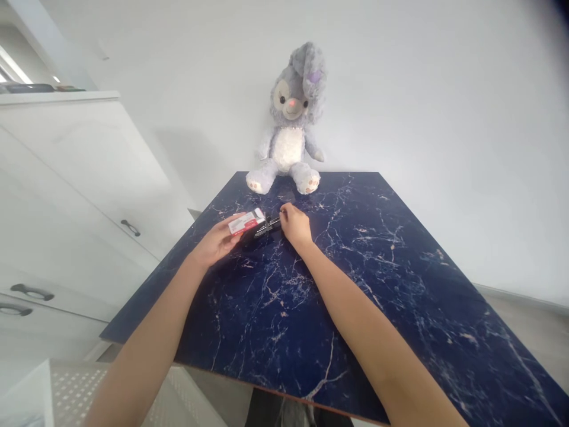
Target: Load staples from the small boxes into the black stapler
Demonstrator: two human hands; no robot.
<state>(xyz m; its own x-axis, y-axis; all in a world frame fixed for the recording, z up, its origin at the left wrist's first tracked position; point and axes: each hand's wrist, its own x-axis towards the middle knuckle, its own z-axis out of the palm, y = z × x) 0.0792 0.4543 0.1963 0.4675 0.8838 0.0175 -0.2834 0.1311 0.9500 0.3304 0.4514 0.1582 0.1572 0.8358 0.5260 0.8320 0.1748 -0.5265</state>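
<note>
at eleven o'clock, the left hand [217, 240] half-curls round a white-and-red cardboard box [245, 222], best held steady; the right hand [296, 226], nearly closed, pinches what looks like a slim black-and-silver object [269, 226].

Left hand [216, 243] holding red-and-white box [246, 222], right hand [297, 227] at black-and-silver object [268, 226], plush rabbit [288, 142], blue marbled table [275, 320]

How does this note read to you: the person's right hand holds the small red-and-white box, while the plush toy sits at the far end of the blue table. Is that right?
Not quite: the hand is wrong. The head view shows the left hand holding the small red-and-white box. The plush toy does sit at the far end of the blue table.
</note>
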